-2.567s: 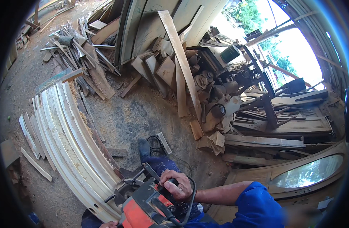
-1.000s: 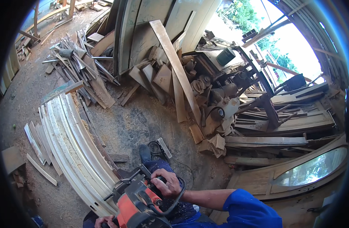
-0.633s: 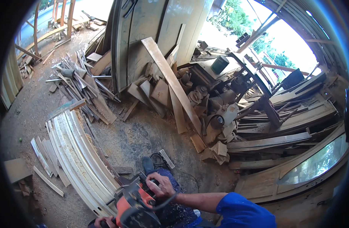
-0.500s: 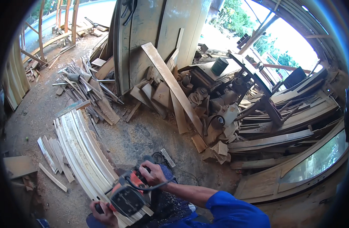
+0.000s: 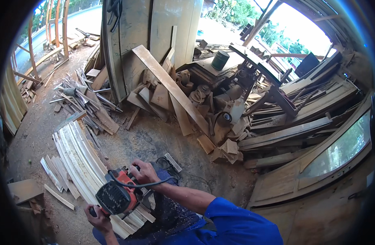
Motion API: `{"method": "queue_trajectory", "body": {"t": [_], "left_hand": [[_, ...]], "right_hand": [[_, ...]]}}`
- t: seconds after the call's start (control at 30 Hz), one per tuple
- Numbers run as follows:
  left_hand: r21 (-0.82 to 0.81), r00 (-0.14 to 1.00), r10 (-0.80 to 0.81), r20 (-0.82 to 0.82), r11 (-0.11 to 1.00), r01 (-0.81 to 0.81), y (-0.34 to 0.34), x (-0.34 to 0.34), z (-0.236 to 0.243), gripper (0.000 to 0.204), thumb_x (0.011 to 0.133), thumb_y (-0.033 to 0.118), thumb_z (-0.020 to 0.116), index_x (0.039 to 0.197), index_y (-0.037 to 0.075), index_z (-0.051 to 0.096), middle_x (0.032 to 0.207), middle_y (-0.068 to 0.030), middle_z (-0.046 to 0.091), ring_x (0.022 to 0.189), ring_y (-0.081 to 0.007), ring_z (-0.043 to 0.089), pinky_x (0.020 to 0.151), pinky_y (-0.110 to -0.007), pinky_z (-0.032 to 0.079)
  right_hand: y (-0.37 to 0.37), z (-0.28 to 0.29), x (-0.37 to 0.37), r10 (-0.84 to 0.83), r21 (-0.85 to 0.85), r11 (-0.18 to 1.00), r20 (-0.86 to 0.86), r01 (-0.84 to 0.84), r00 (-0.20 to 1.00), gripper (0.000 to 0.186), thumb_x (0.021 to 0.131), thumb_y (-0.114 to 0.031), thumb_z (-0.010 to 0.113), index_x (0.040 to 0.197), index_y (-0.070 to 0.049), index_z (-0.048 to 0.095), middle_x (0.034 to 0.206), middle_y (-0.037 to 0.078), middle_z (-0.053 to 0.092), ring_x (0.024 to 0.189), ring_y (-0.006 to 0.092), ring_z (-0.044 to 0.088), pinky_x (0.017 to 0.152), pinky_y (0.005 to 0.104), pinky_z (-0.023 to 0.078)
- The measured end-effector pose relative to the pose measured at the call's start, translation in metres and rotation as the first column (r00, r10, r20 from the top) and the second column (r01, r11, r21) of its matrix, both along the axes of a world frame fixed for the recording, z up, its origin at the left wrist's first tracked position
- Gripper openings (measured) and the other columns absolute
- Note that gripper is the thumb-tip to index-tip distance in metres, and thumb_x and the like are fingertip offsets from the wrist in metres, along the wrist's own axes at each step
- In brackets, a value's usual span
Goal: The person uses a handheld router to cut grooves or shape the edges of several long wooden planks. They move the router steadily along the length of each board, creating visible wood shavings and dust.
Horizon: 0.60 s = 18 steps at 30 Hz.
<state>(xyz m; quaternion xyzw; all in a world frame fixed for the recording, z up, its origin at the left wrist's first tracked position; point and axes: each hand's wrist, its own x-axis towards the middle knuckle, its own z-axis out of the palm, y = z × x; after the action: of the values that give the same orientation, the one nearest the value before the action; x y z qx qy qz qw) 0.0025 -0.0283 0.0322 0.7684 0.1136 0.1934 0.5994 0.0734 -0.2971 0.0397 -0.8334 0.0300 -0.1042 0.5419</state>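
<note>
A red and black router (image 5: 115, 195) with a handle on each side rests over a row of long pale wooden strips (image 5: 75, 151). My left hand (image 5: 100, 220) is wrapped round its black knob on the near left side. On the opposite side my right hand (image 5: 144, 172) grips the other handle, and a black cord (image 5: 155, 182) runs from the tool across my right wrist. The strips lie side by side, stretching away to the far left. The router's body hides its bit and the wood beneath it. Wood chips dot my dark clothing.
Offcuts (image 5: 57, 173) lie left of the strips, with a scrap pile (image 5: 83, 96) farther back. A long plank (image 5: 171, 87) leans beside tall panels (image 5: 134, 36). Cluttered lumber and a green can (image 5: 220, 60) stand beyond. At right lies a wooden door with glass (image 5: 338, 153). Sawdust covers the floor.
The router, with both my hands on it, has moved left and slightly away along the strips. The whole view has shifted a little, so the surroundings sit farther left.
</note>
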Motion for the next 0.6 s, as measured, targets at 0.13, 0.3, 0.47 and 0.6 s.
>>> {"method": "queue_trajectory", "body": {"t": [0.13, 0.3, 0.47, 0.6], "left_hand": [[0.103, 0.997, -0.024, 0.075, 0.995, 0.016, 0.008, 0.003, -0.025, 0.009, 0.092, 0.010, 0.052, 0.097, 0.002, 0.050, 0.085, -0.0029, 0.049, 0.074, -0.0152, 0.049, 0.070, -0.029, 0.043], [-0.147, 0.981, -0.067, -0.184, 0.988, 0.040, -0.001, 0.003, 0.027, 0.011, 0.091, 0.012, 0.051, 0.096, 0.002, 0.051, 0.085, -0.0038, 0.049, 0.078, -0.0163, 0.050, 0.069, -0.032, 0.044], [0.119, 0.988, -0.020, 0.155, 0.993, 0.002, 0.020, 0.013, -0.041, 0.017, 0.091, 0.018, 0.054, 0.093, 0.002, 0.050, 0.083, -0.0058, 0.047, 0.078, -0.0190, 0.047, 0.073, -0.034, 0.042], [0.046, 0.998, -0.047, -0.041, 0.998, 0.049, 0.012, 0.010, -0.006, 0.013, 0.090, 0.014, 0.053, 0.093, 0.001, 0.050, 0.084, -0.0072, 0.049, 0.078, -0.0208, 0.047, 0.075, -0.034, 0.042]], "right_hand": [[-0.002, -0.014, 0.004, 0.029, -0.010, 1.000, 0.034, -0.029, 0.999, 0.024, 0.088, -0.025, 0.059, 0.095, -0.003, 0.063, 0.081, 0.022, 0.066, 0.080, 0.0388, 0.067, 0.068, 0.0434, 0.051], [-0.001, 0.014, 0.005, -0.003, 0.037, 0.999, -0.044, 0.004, 0.999, 0.029, 0.087, -0.028, 0.057, 0.094, -0.001, 0.064, 0.087, 0.024, 0.066, 0.081, 0.0429, 0.064, 0.072, 0.0471, 0.050], [0.006, -0.014, 0.007, 0.007, -0.016, 1.000, 0.005, -0.006, 1.000, 0.029, 0.088, -0.029, 0.057, 0.097, -0.002, 0.064, 0.086, 0.024, 0.066, 0.083, 0.0419, 0.065, 0.072, 0.0465, 0.051], [-0.004, 0.004, 0.005, -0.003, 0.046, 0.999, -0.047, 0.005, 0.999, 0.029, 0.087, -0.028, 0.057, 0.096, -0.002, 0.065, 0.084, 0.024, 0.066, 0.082, 0.0414, 0.065, 0.073, 0.0472, 0.050]]}}
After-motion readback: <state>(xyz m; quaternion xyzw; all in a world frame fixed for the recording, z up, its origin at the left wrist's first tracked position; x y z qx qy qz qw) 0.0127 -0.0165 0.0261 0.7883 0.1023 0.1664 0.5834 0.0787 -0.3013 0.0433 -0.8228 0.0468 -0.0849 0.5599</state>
